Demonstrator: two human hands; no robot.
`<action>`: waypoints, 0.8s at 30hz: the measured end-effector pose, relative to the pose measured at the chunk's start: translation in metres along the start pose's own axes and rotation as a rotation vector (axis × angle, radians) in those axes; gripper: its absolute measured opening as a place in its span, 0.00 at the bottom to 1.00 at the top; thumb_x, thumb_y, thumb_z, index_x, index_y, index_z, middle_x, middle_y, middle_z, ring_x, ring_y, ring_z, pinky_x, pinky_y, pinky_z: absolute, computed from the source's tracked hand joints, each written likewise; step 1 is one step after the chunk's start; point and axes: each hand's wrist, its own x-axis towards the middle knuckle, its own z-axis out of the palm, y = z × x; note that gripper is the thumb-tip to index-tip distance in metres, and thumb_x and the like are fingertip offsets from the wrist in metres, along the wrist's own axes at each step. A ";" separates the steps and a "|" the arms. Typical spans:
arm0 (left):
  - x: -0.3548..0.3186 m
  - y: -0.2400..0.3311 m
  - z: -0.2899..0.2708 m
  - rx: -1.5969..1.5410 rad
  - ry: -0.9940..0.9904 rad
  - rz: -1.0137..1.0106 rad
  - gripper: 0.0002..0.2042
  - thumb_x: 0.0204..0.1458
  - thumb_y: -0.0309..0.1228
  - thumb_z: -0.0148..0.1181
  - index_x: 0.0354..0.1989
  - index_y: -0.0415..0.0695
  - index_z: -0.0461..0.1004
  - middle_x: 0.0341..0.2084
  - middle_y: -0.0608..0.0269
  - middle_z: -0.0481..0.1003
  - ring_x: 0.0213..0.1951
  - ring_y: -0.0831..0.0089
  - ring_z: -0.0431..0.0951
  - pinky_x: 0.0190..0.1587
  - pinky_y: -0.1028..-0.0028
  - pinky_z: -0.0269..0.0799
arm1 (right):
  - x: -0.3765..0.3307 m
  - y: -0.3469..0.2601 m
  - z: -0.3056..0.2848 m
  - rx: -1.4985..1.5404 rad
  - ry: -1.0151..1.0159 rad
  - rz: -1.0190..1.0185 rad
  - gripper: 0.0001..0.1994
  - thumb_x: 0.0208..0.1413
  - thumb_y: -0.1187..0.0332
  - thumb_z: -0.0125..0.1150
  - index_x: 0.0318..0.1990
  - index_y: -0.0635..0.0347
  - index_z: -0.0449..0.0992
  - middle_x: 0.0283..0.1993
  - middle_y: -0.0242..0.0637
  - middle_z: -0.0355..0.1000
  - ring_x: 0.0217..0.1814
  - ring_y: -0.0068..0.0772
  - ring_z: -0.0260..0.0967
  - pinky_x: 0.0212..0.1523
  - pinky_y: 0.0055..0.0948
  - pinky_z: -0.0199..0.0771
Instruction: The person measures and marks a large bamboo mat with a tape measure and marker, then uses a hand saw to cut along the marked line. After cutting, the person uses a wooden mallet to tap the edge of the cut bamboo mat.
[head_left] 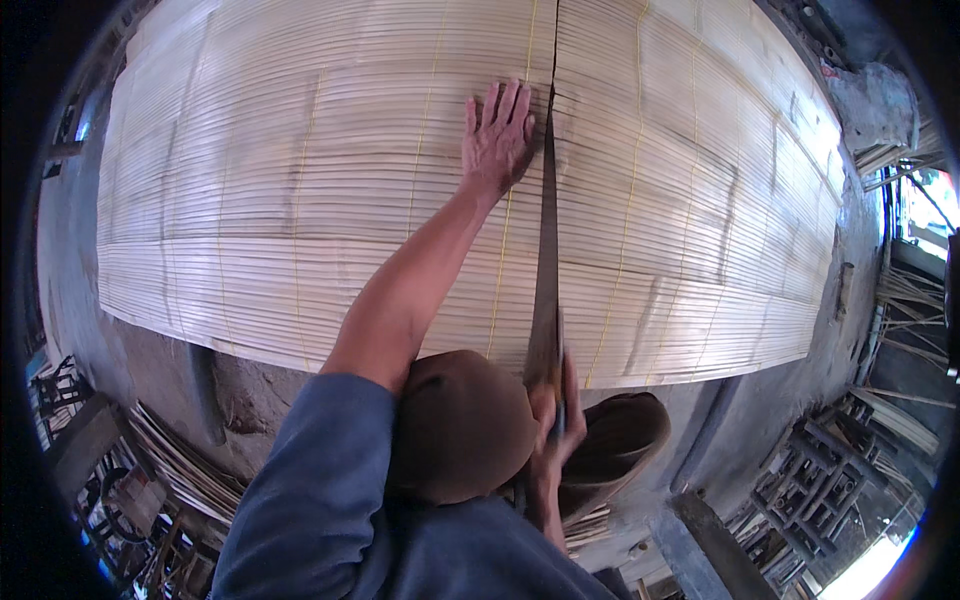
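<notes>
A wide mat of pale bamboo slats (380,190), bound with yellow thread, spreads in front of me. My left hand (497,140) lies flat on it with the fingers a little apart, just left of a dark slit (556,45) that runs to the far edge. My right hand (560,412) is wrapped round the handle end of a hand saw (545,270) at the mat's near edge. The long, tapering blade points away from me, its narrow tip at the near end of the slit. My fingers partly hide the saw's handle.
My knees in brown cloth (465,425) are up against the near edge. Dark round bars (705,435) stick out from under the mat. Loose strips (185,455) lie at lower left, and wooden frames (815,490) stand at lower right. Thin poles (910,315) lean at the right.
</notes>
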 end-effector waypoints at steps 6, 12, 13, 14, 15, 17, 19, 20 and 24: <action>-0.003 0.009 0.006 0.020 -0.026 -0.004 0.25 0.67 0.43 0.34 0.72 0.51 0.53 0.72 0.66 0.51 0.73 0.62 0.48 0.72 0.50 0.41 | 0.108 -0.011 0.051 0.052 0.051 -0.057 0.22 0.66 0.69 0.49 0.65 0.72 0.63 0.49 0.46 0.72 0.47 0.30 0.68 0.49 0.28 0.69; 0.013 0.022 0.008 -0.020 -0.029 0.006 0.25 0.67 0.43 0.34 0.71 0.51 0.54 0.72 0.66 0.52 0.73 0.63 0.48 0.72 0.51 0.42 | 0.129 0.005 0.051 0.100 0.083 -0.057 0.23 0.65 0.69 0.50 0.65 0.71 0.64 0.42 0.40 0.75 0.36 0.23 0.66 0.40 0.23 0.70; 0.008 0.017 0.010 -0.030 -0.037 -0.008 0.25 0.67 0.43 0.34 0.71 0.51 0.54 0.72 0.66 0.52 0.73 0.63 0.48 0.72 0.51 0.42 | 0.092 0.010 0.037 0.009 0.087 -0.139 0.23 0.65 0.68 0.50 0.65 0.71 0.64 0.45 0.42 0.75 0.39 0.23 0.68 0.42 0.23 0.70; 0.004 0.012 0.013 -0.041 -0.046 -0.022 0.25 0.67 0.43 0.34 0.71 0.51 0.54 0.72 0.66 0.52 0.73 0.63 0.49 0.72 0.51 0.43 | 0.051 0.007 0.020 -0.021 0.068 -0.106 0.23 0.65 0.68 0.50 0.65 0.71 0.64 0.49 0.44 0.75 0.43 0.24 0.69 0.45 0.24 0.71; -0.008 0.000 0.010 0.019 -0.059 -0.046 0.25 0.67 0.43 0.34 0.71 0.51 0.54 0.72 0.66 0.52 0.72 0.63 0.49 0.72 0.51 0.42 | 0.006 0.005 0.003 -0.036 0.021 -0.064 0.23 0.65 0.68 0.49 0.65 0.70 0.64 0.53 0.47 0.74 0.47 0.24 0.70 0.48 0.25 0.71; 0.001 0.007 0.010 0.072 -0.050 -0.033 0.25 0.67 0.44 0.34 0.71 0.51 0.54 0.72 0.66 0.52 0.72 0.63 0.49 0.71 0.50 0.42 | -0.009 -0.010 -0.003 0.018 0.012 0.041 0.23 0.65 0.67 0.49 0.65 0.70 0.64 0.57 0.49 0.72 0.52 0.26 0.70 0.51 0.26 0.71; 0.003 0.004 0.008 0.021 -0.007 -0.023 0.25 0.67 0.43 0.34 0.71 0.51 0.55 0.71 0.66 0.53 0.72 0.63 0.50 0.71 0.50 0.43 | 0.021 0.002 0.014 0.068 0.039 0.000 0.23 0.65 0.68 0.49 0.65 0.70 0.64 0.55 0.48 0.73 0.49 0.25 0.70 0.49 0.24 0.71; -0.001 0.004 0.009 -0.009 0.007 -0.016 0.25 0.67 0.43 0.35 0.70 0.51 0.55 0.71 0.66 0.53 0.72 0.62 0.51 0.71 0.49 0.43 | 0.041 0.014 0.027 0.092 0.057 -0.004 0.23 0.65 0.68 0.49 0.65 0.70 0.64 0.53 0.47 0.74 0.47 0.25 0.70 0.48 0.24 0.71; 0.000 0.014 0.013 -0.025 0.051 0.019 0.24 0.66 0.43 0.39 0.69 0.51 0.57 0.70 0.65 0.57 0.71 0.61 0.54 0.70 0.49 0.47 | 0.163 -0.014 0.062 0.107 0.058 0.001 0.23 0.66 0.67 0.49 0.64 0.72 0.63 0.42 0.39 0.73 0.36 0.23 0.65 0.39 0.25 0.70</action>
